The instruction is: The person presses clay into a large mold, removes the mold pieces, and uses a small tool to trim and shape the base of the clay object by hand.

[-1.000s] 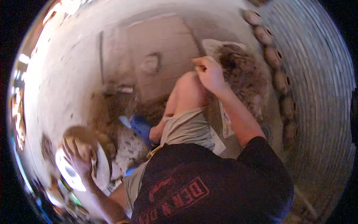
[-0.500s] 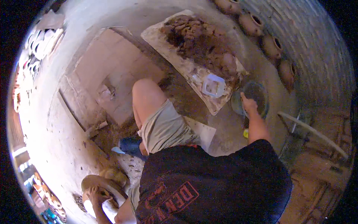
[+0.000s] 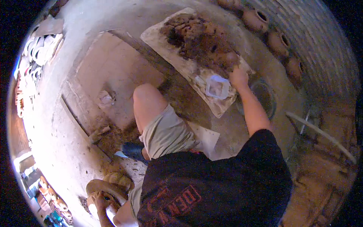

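My right hand (image 3: 239, 78) reaches out to the near right edge of a heap of wet brown clay (image 3: 211, 41), which lies on a pale sheet (image 3: 159, 38). Its fingers are blurred against the clay, so what they grip, if anything, is unclear. Just left of this hand stands a translucent white plastic tub (image 3: 218, 87). Low at the left, my left hand (image 3: 99, 200) is curled over the neck of a rounded clay pot (image 3: 103, 187) beside my leg. The pot lies partly hidden behind my hand and forearm.
A round basin (image 3: 264, 99) stands right of the sheet. Several brown clay pots (image 3: 278, 41) line the brick wall. A flat board (image 3: 113, 64) with a small clay lump (image 3: 106, 97) lies ahead at the left. A curved pale strip (image 3: 321, 134) is at the right.
My right hand has moved from over the basin, up and left to the clay's edge beside the tub. The left hand stays at the pot.
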Available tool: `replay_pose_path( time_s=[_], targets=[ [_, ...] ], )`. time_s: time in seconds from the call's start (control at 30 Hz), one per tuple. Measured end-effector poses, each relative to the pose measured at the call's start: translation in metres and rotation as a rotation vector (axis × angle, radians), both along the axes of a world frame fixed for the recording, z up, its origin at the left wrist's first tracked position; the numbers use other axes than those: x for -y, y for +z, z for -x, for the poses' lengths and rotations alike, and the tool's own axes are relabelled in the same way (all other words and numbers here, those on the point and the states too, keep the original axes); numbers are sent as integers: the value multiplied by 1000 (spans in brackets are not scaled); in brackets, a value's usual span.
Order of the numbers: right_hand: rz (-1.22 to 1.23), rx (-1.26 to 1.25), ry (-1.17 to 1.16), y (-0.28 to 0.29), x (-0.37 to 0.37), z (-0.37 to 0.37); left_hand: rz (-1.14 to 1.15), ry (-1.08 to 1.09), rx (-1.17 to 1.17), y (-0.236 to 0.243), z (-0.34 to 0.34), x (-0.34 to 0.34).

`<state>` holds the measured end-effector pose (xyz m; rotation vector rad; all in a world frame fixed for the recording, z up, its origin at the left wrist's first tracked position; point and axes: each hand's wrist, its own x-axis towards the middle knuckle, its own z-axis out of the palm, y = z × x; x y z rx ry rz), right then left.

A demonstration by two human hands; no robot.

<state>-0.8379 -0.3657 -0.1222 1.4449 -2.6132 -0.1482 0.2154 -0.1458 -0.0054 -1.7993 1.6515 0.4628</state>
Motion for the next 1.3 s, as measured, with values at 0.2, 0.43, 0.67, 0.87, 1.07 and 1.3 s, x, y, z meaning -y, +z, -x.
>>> replay_pose_path(
  time_s=[0.2,0.43,0.67,0.87,1.07,1.3],
  targets=[
    [-402,-54,-21,-13,81,42,480,168,-60,31,-7,-39],
    [-448,-232,160,-38,94,78,621,461,-154,13,15,-64],
    [-405,-113,151,-37,78,107,600,291,-57,-7,-7,-70],
    [-1,661,-331,-15,123,-21,592,547,19,53,19,-134],
    [-238,241,113,-50,121,39,659,552,-136,34,32,-105],
    [-453,133,218,-80,144,47,648,650,-62,51,44,-105]
  ],
)
